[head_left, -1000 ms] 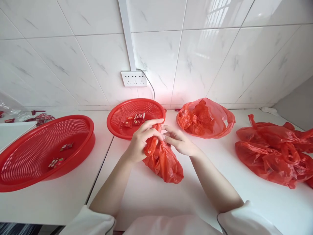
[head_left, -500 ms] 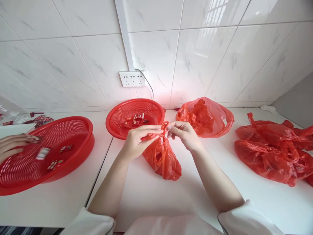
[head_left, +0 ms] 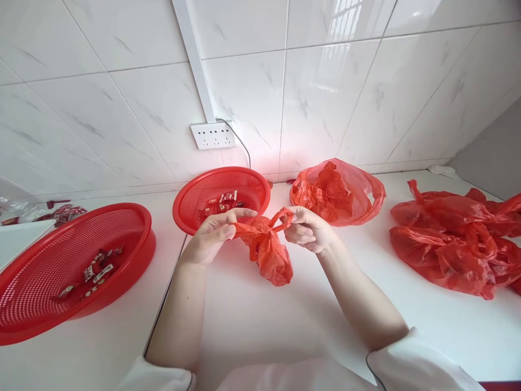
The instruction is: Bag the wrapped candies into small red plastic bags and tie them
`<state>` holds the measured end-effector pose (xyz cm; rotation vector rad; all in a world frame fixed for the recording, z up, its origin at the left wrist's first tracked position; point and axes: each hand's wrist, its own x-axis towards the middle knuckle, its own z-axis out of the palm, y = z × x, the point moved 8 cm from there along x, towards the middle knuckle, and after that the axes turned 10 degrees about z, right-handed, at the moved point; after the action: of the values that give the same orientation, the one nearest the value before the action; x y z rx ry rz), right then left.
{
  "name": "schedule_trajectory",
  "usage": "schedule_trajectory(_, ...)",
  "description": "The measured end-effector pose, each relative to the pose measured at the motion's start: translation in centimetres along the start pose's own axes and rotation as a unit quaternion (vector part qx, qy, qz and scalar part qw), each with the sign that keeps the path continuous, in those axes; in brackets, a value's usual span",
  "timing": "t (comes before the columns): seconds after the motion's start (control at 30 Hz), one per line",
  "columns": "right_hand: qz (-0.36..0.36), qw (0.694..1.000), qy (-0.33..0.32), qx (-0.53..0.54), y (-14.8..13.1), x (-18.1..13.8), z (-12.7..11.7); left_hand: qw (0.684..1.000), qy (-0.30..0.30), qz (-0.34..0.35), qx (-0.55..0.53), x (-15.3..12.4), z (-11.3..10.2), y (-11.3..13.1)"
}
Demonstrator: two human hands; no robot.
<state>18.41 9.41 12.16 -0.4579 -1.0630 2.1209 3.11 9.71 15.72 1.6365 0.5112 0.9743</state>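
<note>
A small red plastic bag [head_left: 274,260], its neck drawn together, hangs between my two hands above the white table. My left hand [head_left: 211,233] pinches one handle of it, pulled out to the left. The other handle, a narrow loop, is held by the fingertips of my right hand [head_left: 307,231]. The bag's lower part bulges, but what is inside cannot be made out. Just behind my left hand stands a red perforated basket [head_left: 191,187] with several small wrapped packets [head_left: 223,203] in it.
At the left a larger red basket [head_left: 142,228] holds several wrapped packets. Behind my right hand sits an open red plastic bag [head_left: 366,184] with crumpled bags inside. Red bags [head_left: 451,244] lie piled at the right. A power strip [head_left: 214,136] is on the tiled wall.
My hands have moved apart, stretching the bag's handles to either side. The other person's hand at the left basket has gone from view, and more packets lie in that basket.
</note>
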Motion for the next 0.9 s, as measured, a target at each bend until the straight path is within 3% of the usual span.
schedule_trajectory(0.17, -0.070, 0.992, 0.104, -0.024, -1.1, -0.2, -1.2, 0.999, -0.021, -0.017, 0.030, 0.2, 0.9, 0.1)
schedule_trajectory(0.33, -0.146, 0.939, 0.257, -0.174, -2.3, -0.5, -2.5, 0.996, -0.015, -0.029, 0.088, 0.3, 0.8, -0.3)
schedule_trajectory(0.43, -0.155, 0.945, 0.242, -0.157, -2.3, -0.4, -2.3, 0.994, -0.002, -0.040, 0.106, 0.3, 0.5, -0.6)
schedule_trajectory(0.57, -0.093, 0.975, 0.186, -0.080, -1.4, 0.2, -2.1, 0.991, 0.014, -0.062, 0.119, 0.3, 0.4, -1.0)
schedule_trajectory(0.67, -0.062, 0.977, 0.197, -0.057, -1.0, 0.3, -2.8, 0.988, 0.012, -0.070, 0.135, 0.4, 0.6, -1.2)
schedule_trajectory(0.77, -0.077, 0.973, 0.211, -0.058, -1.4, 0.0, -3.3, 0.987, 0.016, -0.073, 0.145, 0.5, 0.5, -1.3)
schedule_trajectory(0.9, -0.077, 0.978, 0.179, -0.077, -1.9, -0.4, -2.7, 0.983, 0.038, -0.073, 0.164, 0.4, 0.0, -1.1)
